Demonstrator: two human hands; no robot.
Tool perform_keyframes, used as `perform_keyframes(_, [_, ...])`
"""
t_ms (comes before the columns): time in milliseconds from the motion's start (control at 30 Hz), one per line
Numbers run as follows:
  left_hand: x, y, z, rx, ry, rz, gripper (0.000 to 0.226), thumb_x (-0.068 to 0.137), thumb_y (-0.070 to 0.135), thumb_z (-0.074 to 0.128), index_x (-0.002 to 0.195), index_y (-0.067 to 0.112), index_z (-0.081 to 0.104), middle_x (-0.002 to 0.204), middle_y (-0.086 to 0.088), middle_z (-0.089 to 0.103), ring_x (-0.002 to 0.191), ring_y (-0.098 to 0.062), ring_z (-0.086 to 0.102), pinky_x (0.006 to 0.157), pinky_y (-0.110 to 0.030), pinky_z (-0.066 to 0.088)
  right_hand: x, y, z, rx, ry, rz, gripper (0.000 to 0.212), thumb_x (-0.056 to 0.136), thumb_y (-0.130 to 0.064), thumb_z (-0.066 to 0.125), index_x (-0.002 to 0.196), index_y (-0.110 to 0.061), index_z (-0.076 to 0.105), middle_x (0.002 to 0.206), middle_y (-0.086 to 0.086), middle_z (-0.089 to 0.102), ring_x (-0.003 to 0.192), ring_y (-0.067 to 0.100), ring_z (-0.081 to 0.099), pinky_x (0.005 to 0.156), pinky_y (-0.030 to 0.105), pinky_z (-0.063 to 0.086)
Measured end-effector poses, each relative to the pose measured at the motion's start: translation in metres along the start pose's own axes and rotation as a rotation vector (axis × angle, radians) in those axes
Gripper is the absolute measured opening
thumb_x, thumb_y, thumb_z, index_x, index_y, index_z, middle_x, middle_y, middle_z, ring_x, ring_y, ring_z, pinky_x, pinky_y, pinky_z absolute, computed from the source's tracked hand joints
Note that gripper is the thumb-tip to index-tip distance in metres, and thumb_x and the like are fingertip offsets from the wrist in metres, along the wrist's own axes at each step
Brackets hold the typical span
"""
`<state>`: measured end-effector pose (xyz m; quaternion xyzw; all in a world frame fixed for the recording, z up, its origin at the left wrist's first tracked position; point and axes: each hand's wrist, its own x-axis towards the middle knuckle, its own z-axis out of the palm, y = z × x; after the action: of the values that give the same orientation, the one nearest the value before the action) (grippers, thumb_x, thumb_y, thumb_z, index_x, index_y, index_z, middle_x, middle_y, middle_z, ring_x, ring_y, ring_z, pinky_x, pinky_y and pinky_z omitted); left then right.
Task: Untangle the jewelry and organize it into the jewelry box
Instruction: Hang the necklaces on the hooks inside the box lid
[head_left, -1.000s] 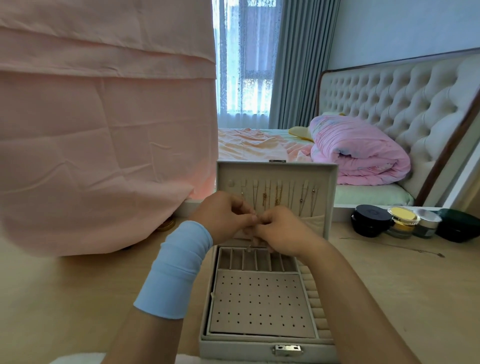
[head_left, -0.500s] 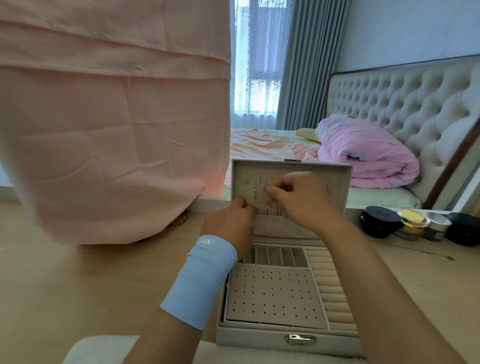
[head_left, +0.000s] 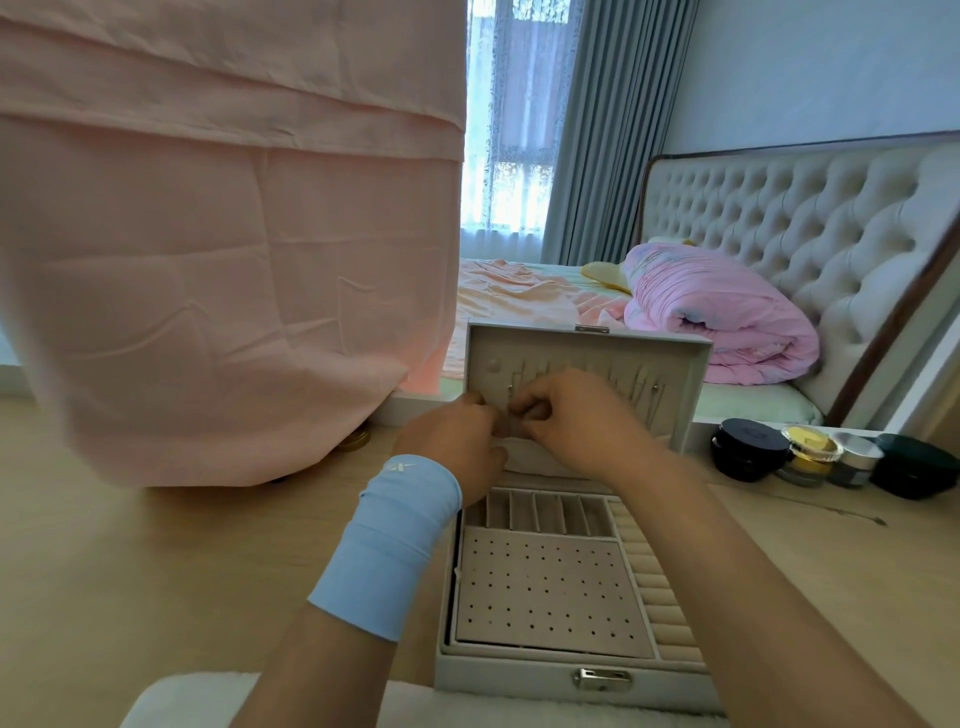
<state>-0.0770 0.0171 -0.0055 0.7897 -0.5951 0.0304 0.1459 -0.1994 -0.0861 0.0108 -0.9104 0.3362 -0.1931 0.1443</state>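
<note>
A grey jewelry box (head_left: 524, 675) stands open on the wooden table, its lid (head_left: 680, 364) upright. Thin chains (head_left: 652, 397) hang from hooks inside the lid. My left hand (head_left: 452, 441), with a light blue wristband, and my right hand (head_left: 576, 421) meet in front of the lid's lower part. Fingertips of both hands pinch together at one spot; the piece between them is too small to make out. Below them lie the box's slotted compartments (head_left: 545, 512), a perforated earring panel (head_left: 545, 592) and ring rolls (head_left: 654, 571).
A pink cloth (head_left: 218, 260) hangs over something at the left. Several cosmetic jars (head_left: 810, 457) stand at the table's right rear. Behind the table is a bed with a pink quilt (head_left: 722, 317) and tufted headboard. A white fluffy edge (head_left: 171, 701) lies at the bottom.
My right hand has come down from the hooks in the lid to meet my left hand lower, in front of the lid's pocket. The view has shifted slightly.
</note>
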Motion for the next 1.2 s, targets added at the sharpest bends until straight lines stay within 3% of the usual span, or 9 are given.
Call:
perform_keyframes(133, [-0.003, 0.003, 0.000, -0.044, 0.002, -0.015, 0.038, 0.092, 0.036, 0.051, 0.130, 0.031, 0.056, 0.131, 0.003, 0.050, 0.109, -0.021, 0.058, 0.088, -0.037, 0.051, -0.009, 0.005, 0.004, 0.046, -0.079, 0.001, 0.028, 0.089, -0.015, 0.068, 0.108, -0.033, 0.077, 0.100, -0.011, 0.075, 0.093, 0.008, 0.068, 0.087, 0.035, 0.058])
perform_keyframes(233, [-0.008, 0.010, -0.002, -0.065, 0.023, -0.005, 0.042, 0.093, 0.038, 0.051, 0.135, 0.032, 0.049, 0.135, 0.005, 0.048, 0.114, -0.019, 0.056, 0.091, -0.038, 0.051, -0.016, 0.012, -0.003, 0.158, -0.041, 0.016, 0.033, 0.090, -0.013, 0.069, 0.118, -0.030, 0.074, 0.109, -0.012, 0.073, 0.099, 0.004, 0.065, 0.094, 0.029, 0.053])
perform_keyframes(333, [-0.015, 0.030, -0.005, -0.109, 0.069, 0.074, 0.041, 0.094, 0.039, 0.051, 0.134, 0.033, 0.048, 0.134, 0.009, 0.050, 0.113, -0.016, 0.055, 0.092, -0.036, 0.050, -0.030, 0.028, -0.019, 0.212, 0.030, 0.020, 0.029, 0.090, -0.017, 0.072, 0.118, -0.028, 0.074, 0.101, -0.018, 0.068, 0.091, -0.002, 0.061, 0.088, 0.023, 0.050])
perform_keyframes(467, [-0.014, 0.073, 0.003, -0.237, 0.086, 0.175, 0.033, 0.093, 0.036, 0.056, 0.125, 0.037, 0.054, 0.118, 0.017, 0.059, 0.094, -0.007, 0.055, 0.086, -0.032, 0.052, -0.053, 0.064, -0.047, 0.187, 0.099, 0.065, 0.022, 0.090, -0.024, 0.073, 0.111, -0.029, 0.075, 0.100, -0.015, 0.070, 0.092, -0.004, 0.061, 0.087, 0.021, 0.049])
perform_keyframes(600, [0.008, 0.128, 0.020, -0.367, -0.009, 0.229, 0.032, 0.093, 0.030, 0.055, 0.125, 0.034, 0.057, 0.114, 0.014, 0.061, 0.100, -0.009, 0.057, 0.091, -0.032, 0.050, -0.077, 0.118, -0.068, 0.115, 0.086, 0.197, 0.021, 0.094, -0.032, 0.068, 0.114, -0.029, 0.072, 0.100, -0.014, 0.069, 0.091, 0.000, 0.061, 0.077, 0.021, 0.048])
perform_keyframes(700, [0.030, 0.173, 0.043, -0.267, -0.100, 0.291, 0.032, 0.095, 0.024, 0.050, 0.127, 0.028, 0.057, 0.122, 0.006, 0.059, 0.108, -0.017, 0.057, 0.094, -0.034, 0.048, -0.091, 0.159, -0.073, 0.018, 0.030, 0.293, 0.021, 0.095, -0.032, 0.064, 0.115, -0.029, 0.071, 0.101, -0.011, 0.069, 0.092, 0.006, 0.064, 0.084, 0.034, 0.056])
perform_keyframes(800, [0.053, 0.208, 0.072, -0.103, -0.229, 0.296, 0.039, 0.097, 0.023, 0.046, 0.135, 0.025, 0.052, 0.134, -0.001, 0.052, 0.122, -0.025, 0.051, 0.100, -0.039, 0.045, -0.100, 0.192, -0.071, -0.073, -0.042, 0.383, 0.023, 0.096, -0.031, 0.060, 0.118, -0.032, 0.069, 0.113, -0.010, 0.069, 0.101, 0.010, 0.063, 0.090, 0.037, 0.055])
perform_keyframes(1000, [0.103, 0.239, 0.119, 0.125, -0.427, 0.213, 0.050, 0.095, 0.018, 0.043, 0.145, 0.017, 0.040, 0.147, -0.007, 0.039, 0.136, -0.027, 0.037, 0.109, -0.043, 0.039, -0.098, 0.241, -0.045, -0.182, -0.198, 0.443, 0.053, 0.100, -0.027, 0.050, 0.152, -0.029, 0.040, 0.158, -0.001, 0.038, 0.143, 0.025, 0.037, 0.116, 0.042, 0.034])
perform_keyframes(1200, [0.123, 0.241, 0.147, 0.193, -0.501, 0.214, 0.052, 0.093, 0.018, 0.047, 0.144, 0.011, 0.039, 0.151, -0.008, 0.038, 0.138, -0.029, 0.038, 0.111, -0.043, 0.036, -0.096, 0.255, -0.033, -0.127, -0.311, 0.468, 0.059, 0.103, -0.024, 0.039, 0.160, -0.025, 0.022, 0.166, 0.002, 0.025, 0.151, 0.024, 0.027, 0.121, 0.038, 0.026])
